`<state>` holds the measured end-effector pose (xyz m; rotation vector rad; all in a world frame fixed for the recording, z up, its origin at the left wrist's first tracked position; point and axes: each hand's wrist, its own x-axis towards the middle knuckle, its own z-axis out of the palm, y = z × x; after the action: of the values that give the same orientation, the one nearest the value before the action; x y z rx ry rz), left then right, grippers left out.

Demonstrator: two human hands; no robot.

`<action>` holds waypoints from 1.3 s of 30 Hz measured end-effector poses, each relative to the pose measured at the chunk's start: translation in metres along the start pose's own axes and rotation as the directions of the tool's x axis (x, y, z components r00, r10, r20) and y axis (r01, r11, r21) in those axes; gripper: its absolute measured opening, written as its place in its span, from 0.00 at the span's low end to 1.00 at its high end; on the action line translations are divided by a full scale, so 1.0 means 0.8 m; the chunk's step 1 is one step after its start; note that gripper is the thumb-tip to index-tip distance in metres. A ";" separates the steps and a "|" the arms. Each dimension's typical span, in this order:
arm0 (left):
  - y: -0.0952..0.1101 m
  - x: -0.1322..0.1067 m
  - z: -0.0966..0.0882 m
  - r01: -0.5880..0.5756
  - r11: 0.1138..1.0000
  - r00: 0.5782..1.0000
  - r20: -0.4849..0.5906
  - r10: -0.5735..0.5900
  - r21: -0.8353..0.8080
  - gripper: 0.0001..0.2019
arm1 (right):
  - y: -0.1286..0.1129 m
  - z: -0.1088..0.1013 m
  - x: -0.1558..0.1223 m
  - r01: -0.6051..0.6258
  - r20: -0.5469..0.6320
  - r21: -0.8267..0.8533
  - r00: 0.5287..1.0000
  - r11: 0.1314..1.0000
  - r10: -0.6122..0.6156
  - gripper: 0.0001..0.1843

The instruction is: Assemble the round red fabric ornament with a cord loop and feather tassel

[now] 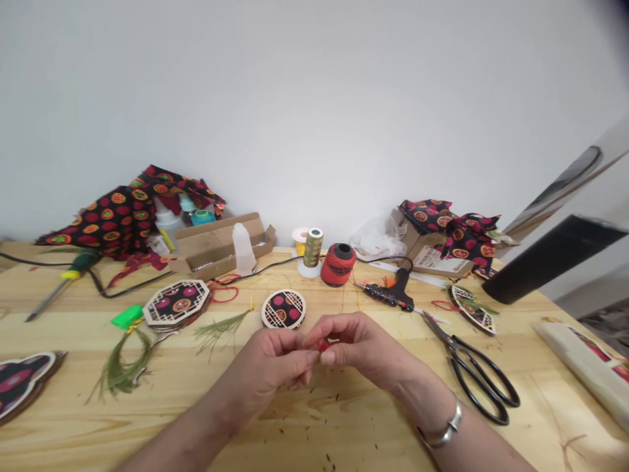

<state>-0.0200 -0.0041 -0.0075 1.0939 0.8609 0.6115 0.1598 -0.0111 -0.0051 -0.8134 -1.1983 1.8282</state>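
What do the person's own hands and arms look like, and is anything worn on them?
The left hand and right hand are bare, with no gloves, and no sleeves show on the forearms in view. A silver-coloured metal bangle circles the right wrist; the left wrist has none.

A pale wooden worktop (pixel 344 426) carries everything, its surface flecked with dark trimmings. On it lie black-handled scissors (pixel 474 373), a hot glue gun (pixel 390 294), a screwdriver (pixel 61 282) with a green-and-yellow handle, a round fretwork ornament (pixel 284 309), an octagonal fretwork ornament (pixel 175 305) and a green tassel (pixel 122 370). Toward the back are a red thread cone (pixel 338 264), a gold thread spool (pixel 312 248), a translucent plastic bottle (pixel 244 249) and a cardboard box (pixel 219 246), with black patterned fabric (pixel 122 219) heaped behind it.
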 end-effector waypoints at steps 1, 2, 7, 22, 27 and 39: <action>0.000 0.000 0.000 -0.002 1.000 1.000 -0.004 0.002 0.000 0.07 | -0.001 0.001 0.000 0.002 -0.013 0.005 1.000 1.000 -0.002 0.12; 0.001 0.000 0.001 -0.004 1.000 1.000 -0.006 0.004 -0.001 0.07 | -0.001 0.002 0.000 0.006 -0.029 0.011 1.000 1.000 -0.006 0.11; 0.003 0.001 0.002 -0.010 1.000 1.000 -0.002 0.010 -0.013 0.07 | -0.004 0.003 0.001 0.066 -0.106 -0.017 0.992 0.998 -0.068 0.07; 0.000 0.002 0.002 -0.028 0.985 1.000 -0.004 0.028 -0.169 0.13 | 0.007 0.009 0.004 0.139 -0.216 -0.282 0.955 0.949 -0.204 0.11; 0.001 0.004 0.002 -0.046 0.999 0.999 -0.019 0.046 -0.003 0.11 | 0.010 0.012 0.002 0.159 -0.280 -0.575 0.883 0.803 -0.376 0.08; 0.008 -0.002 0.007 -0.134 0.841 0.955 -0.159 0.251 0.525 0.11 | 0.011 0.021 -0.001 0.135 -0.299 -0.684 0.844 0.717 -0.445 0.07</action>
<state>-0.0162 -0.0062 0.0001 1.6330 1.1556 0.7038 0.1441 -0.0209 -0.0076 -1.2494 -1.5480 0.8585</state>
